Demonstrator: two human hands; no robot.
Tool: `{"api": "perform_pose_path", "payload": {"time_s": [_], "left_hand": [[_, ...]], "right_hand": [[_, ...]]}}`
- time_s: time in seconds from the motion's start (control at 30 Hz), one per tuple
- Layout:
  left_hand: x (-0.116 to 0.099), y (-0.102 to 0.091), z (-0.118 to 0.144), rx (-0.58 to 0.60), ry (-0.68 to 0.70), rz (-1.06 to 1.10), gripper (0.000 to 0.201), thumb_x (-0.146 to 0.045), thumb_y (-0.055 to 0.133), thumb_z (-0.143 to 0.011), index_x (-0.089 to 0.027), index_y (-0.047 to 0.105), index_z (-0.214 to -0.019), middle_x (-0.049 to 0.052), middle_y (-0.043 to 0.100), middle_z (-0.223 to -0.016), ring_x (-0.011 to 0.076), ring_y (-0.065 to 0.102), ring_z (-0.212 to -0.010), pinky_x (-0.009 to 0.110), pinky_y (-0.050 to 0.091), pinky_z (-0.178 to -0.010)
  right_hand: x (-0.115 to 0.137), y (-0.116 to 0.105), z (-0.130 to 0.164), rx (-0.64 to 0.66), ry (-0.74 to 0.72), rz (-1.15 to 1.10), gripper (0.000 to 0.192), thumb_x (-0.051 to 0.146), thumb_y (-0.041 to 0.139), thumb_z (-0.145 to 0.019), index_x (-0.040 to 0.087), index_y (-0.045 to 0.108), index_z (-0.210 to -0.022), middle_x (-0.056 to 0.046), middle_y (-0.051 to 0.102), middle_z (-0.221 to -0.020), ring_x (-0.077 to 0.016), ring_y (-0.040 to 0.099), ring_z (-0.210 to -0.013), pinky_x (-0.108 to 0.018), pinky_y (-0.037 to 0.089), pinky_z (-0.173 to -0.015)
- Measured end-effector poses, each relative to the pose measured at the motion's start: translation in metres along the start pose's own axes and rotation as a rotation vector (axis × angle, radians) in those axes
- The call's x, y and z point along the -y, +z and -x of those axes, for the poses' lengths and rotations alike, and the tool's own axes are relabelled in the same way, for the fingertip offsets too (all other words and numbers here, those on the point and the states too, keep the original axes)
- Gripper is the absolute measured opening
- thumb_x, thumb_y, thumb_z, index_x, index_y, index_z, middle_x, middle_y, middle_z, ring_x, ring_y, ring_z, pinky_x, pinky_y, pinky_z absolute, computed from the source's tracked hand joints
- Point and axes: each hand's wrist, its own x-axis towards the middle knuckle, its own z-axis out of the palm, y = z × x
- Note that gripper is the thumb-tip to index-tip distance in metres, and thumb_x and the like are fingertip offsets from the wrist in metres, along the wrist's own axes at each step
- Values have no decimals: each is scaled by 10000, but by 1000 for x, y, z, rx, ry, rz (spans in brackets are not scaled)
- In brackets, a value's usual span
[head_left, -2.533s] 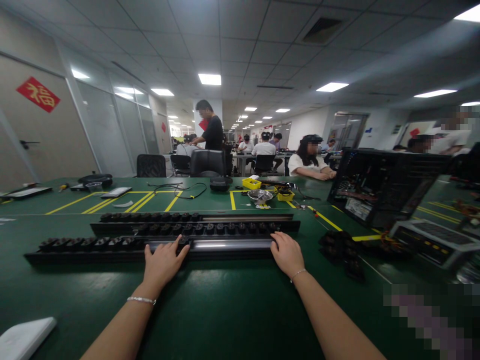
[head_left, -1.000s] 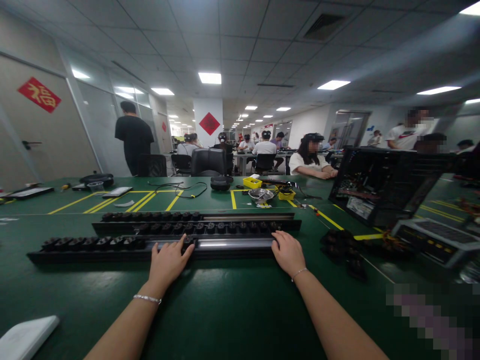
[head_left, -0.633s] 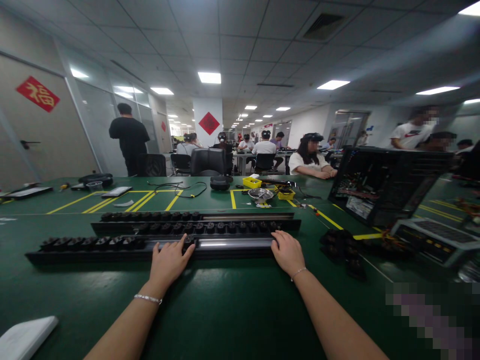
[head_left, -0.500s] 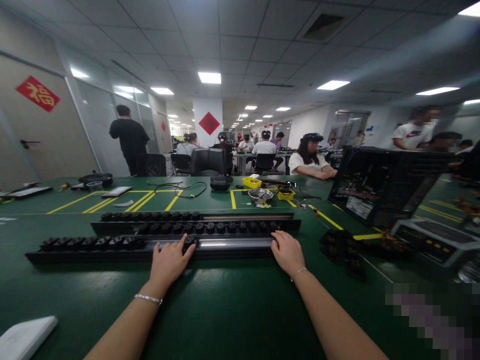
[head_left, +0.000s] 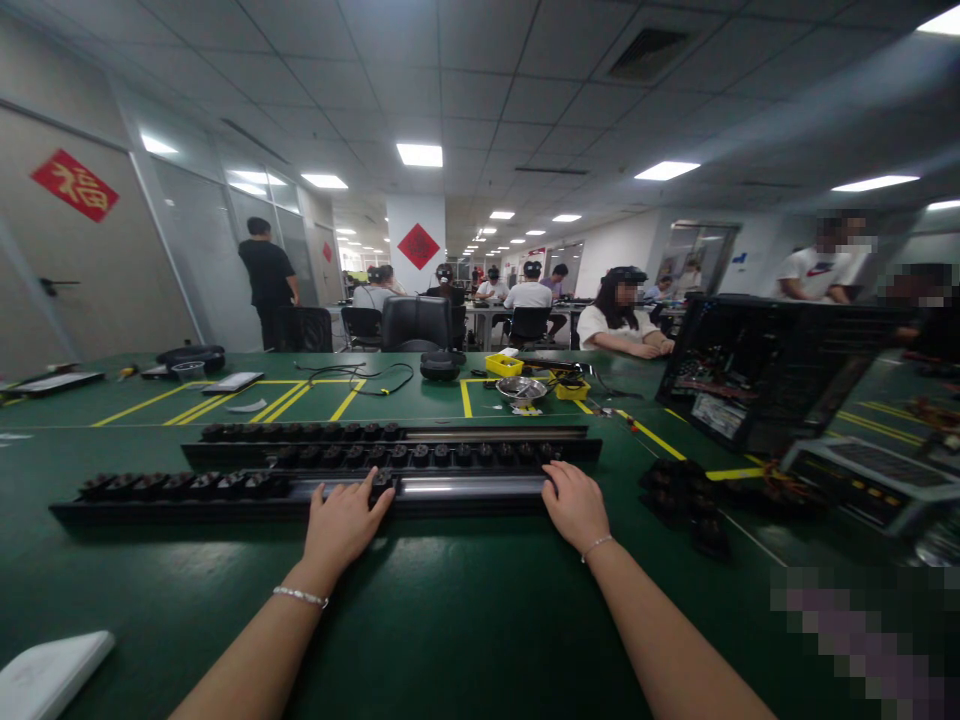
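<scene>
The front black rail (head_left: 465,487) lies crosswise on the green table, a shiny strip along its channel. Several black socket-like modules (head_left: 180,486) sit in its left part. My left hand (head_left: 341,525) has its thumb and index finger closed about a single black module (head_left: 384,480) in the channel, right of that group. The other left fingers rest on the rail. My right hand (head_left: 579,508) grips the rail near its right end, fingers over the top and thumb at the front; the fingertips are partly hidden.
Behind it lie more rails with modules (head_left: 442,455). Loose black modules (head_left: 686,505) are to the right, near an open computer case (head_left: 780,360) and a power supply (head_left: 877,480). A metal bowl (head_left: 521,390) and yellow trays (head_left: 504,365) stand farther back. People sit beyond.
My left hand and the module between its fingers have shifted slightly right along the rail. My right hand stays in place. In the background, a standing person in black has turned and shifted right.
</scene>
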Motion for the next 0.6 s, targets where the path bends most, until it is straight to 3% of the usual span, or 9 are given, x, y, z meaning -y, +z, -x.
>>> {"api": "perform_pose_path", "payload": {"time_s": [0.6], "left_hand": [[-6,-6,1,12,-8,1,642,-588,205,-832,-214,432,-1302,96,659,-1078,261,542,-1033,466,237,-975]], "right_hand": [[0,-2,0,18,11,-8,387,249,364,-821,166,605,-1112,-74,570,-1206,-195,465,-1147,-343,326,-972]]}}
